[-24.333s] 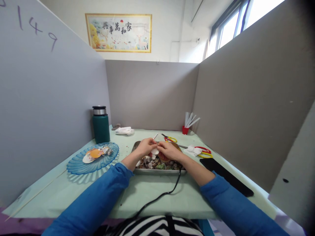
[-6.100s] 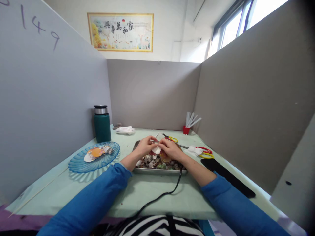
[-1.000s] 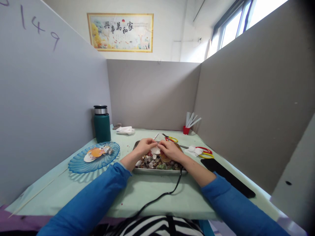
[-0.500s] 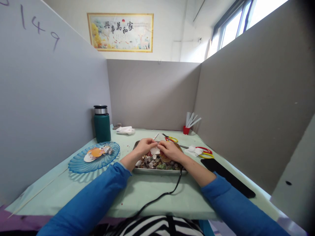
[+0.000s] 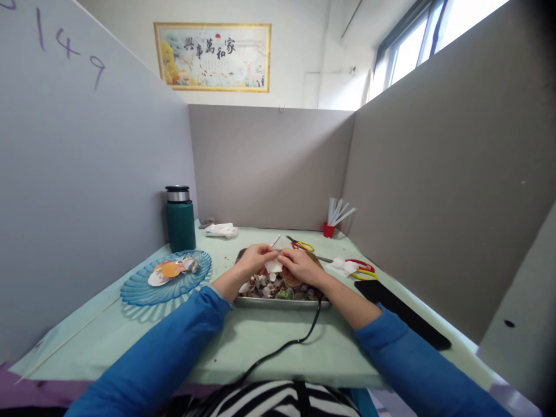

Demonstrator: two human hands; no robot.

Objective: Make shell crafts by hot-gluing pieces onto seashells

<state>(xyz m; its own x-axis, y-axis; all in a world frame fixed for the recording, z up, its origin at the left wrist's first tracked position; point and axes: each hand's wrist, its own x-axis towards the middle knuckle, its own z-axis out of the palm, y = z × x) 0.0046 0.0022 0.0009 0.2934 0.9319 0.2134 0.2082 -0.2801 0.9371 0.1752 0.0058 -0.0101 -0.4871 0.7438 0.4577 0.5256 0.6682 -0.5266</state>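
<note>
Both hands meet above a metal tray (image 5: pixel 278 304) filled with small seashells (image 5: pixel 263 285). A white shell (image 5: pixel 273 266) shows between them, its upper part covered by fingers. My left hand (image 5: pixel 256 258) pinches at its left side, fingertips closed. From the other side, my right hand (image 5: pixel 297 264) grips at the same shell with thumb and fingers together. Beneath the right hand lies a larger tan shell (image 5: pixel 290 280), partly hidden by the hand.
To the left, a blue scalloped plate (image 5: pixel 134 286) bears an orange shell (image 5: pixel 170 269) and a white one; a green bottle (image 5: pixel 180 226) stands behind. Scissors (image 5: pixel 305 246), crumpled tissue (image 5: pixel 343 266), a red cup (image 5: pixel 329 230) of glue sticks and a black slab (image 5: pixel 403 315) lie right. A cable (image 5: pixel 286 346) crosses the front.
</note>
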